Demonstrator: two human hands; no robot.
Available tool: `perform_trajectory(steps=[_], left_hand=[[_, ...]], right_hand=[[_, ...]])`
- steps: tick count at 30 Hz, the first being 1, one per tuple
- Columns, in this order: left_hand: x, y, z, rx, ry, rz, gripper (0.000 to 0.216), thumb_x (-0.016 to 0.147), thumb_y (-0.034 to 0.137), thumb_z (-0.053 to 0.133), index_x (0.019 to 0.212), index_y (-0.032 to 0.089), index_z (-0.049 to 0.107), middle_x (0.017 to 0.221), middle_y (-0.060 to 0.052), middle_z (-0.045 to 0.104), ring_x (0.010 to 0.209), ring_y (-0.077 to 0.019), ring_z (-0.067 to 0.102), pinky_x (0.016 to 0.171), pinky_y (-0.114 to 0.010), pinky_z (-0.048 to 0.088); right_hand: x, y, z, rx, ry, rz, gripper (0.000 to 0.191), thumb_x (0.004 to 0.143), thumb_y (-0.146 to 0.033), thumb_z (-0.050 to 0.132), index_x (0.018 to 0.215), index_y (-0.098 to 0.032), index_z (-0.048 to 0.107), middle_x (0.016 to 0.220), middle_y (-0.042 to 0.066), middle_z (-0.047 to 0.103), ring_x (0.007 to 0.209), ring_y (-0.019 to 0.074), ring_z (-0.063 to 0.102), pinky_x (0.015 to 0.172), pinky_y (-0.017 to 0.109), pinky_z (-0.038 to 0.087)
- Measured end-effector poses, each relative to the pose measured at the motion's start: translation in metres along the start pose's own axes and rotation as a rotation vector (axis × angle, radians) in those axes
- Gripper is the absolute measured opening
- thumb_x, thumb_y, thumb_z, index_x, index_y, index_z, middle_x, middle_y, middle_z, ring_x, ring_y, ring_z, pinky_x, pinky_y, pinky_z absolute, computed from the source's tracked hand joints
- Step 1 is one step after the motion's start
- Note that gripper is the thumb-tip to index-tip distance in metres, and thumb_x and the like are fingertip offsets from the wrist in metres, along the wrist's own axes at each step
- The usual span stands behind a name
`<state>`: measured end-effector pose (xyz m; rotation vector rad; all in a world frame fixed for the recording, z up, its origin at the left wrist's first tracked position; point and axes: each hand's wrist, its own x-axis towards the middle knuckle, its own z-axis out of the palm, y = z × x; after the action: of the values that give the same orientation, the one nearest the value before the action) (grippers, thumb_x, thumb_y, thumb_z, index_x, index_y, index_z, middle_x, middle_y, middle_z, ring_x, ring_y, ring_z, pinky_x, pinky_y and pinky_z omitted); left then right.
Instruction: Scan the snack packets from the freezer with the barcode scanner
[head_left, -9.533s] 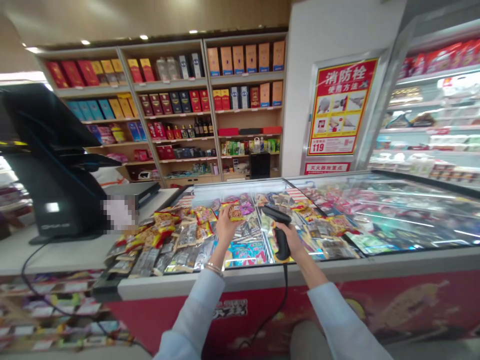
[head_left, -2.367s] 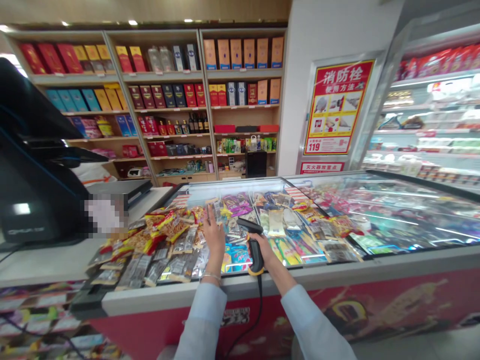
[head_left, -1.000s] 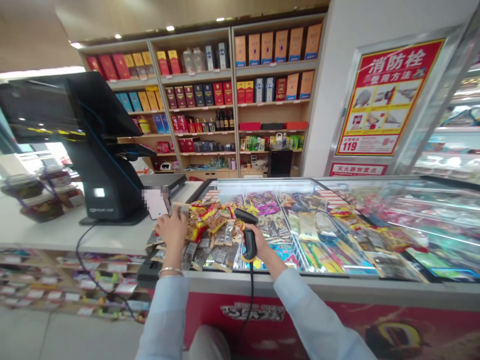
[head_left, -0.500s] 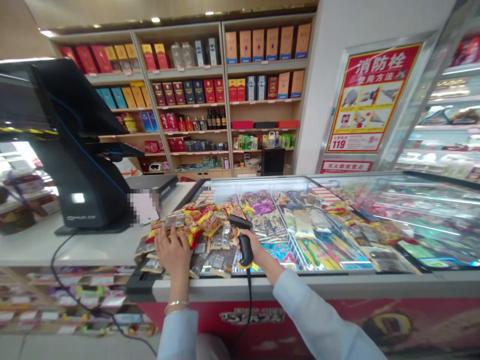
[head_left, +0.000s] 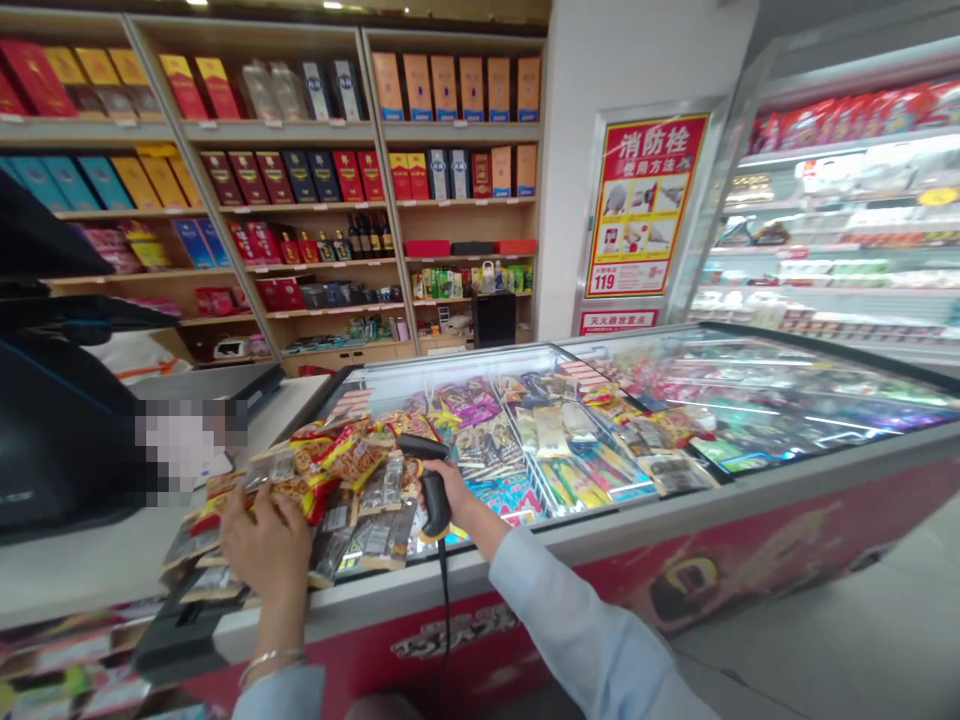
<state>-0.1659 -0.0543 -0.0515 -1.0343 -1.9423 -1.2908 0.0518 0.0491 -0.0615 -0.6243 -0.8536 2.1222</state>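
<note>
My right hand (head_left: 448, 490) is closed round the grip of a black barcode scanner (head_left: 427, 478), its head pointing left over a pile of snack packets (head_left: 330, 490) on the freezer's glass lid (head_left: 525, 440). A black cord hangs from the scanner down the freezer front. My left hand (head_left: 262, 540) rests on the near left part of the pile, fingers bent over the red-and-yellow and dark packets. Whether it grips one I cannot make out. A bangle sits on that wrist.
A black till screen (head_left: 52, 420) stands at the left on a white counter (head_left: 82, 560). The chest freezer (head_left: 712, 530) with a red front runs to the right. Wall shelves of boxed goods (head_left: 300, 180) stand behind, a red poster (head_left: 643, 205) and a chilled cabinet (head_left: 840, 220) at the right.
The view has swung right and dropped. My left hand has slid down to the near left edge of the packet pile. The right hand still holds the scanner over the packets.
</note>
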Motion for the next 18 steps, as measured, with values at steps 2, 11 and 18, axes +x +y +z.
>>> perform_trajectory(steps=[2, 11, 18], left_hand=[[0.001, 0.002, -0.002, -0.014, -0.005, -0.005, 0.045, 0.091, 0.032, 0.044, 0.127, 0.011, 0.061, 0.148, -0.022, 0.048, 0.141, -0.0378, 0.04, 0.115, -0.06, 0.032], [0.005, 0.019, -0.013, -0.019, 0.015, -0.042, 0.039, 0.095, 0.044, 0.038, 0.126, 0.03, 0.056, 0.156, -0.002, 0.042, 0.146, -0.0289, 0.036, 0.118, -0.058, 0.031], [-0.016, 0.111, -0.006, -0.295, -0.141, 0.086, 0.044, 0.096, 0.044, 0.039, 0.117, 0.013, 0.061, 0.143, -0.021, 0.049, 0.139, -0.0346, 0.042, 0.116, -0.054, 0.034]], right_hand=[[-0.001, -0.001, 0.001, 0.019, -0.015, -0.012, 0.025, 0.077, -0.04, 0.068, 0.072, -0.02, 0.055, 0.053, -0.003, 0.056, 0.043, 0.0119, 0.051, 0.045, 0.024, 0.042], [-0.021, -0.018, 0.0, -0.023, -0.006, -0.12, 0.022, 0.071, -0.039, 0.068, 0.069, -0.019, 0.059, 0.051, -0.002, 0.058, 0.041, 0.012, 0.051, 0.041, 0.025, 0.043], [-0.07, -0.094, -0.04, -0.15, 0.03, -0.307, 0.024, 0.065, -0.04, 0.072, 0.069, -0.018, 0.063, 0.051, -0.001, 0.061, 0.041, 0.0122, 0.053, 0.04, 0.024, 0.043]])
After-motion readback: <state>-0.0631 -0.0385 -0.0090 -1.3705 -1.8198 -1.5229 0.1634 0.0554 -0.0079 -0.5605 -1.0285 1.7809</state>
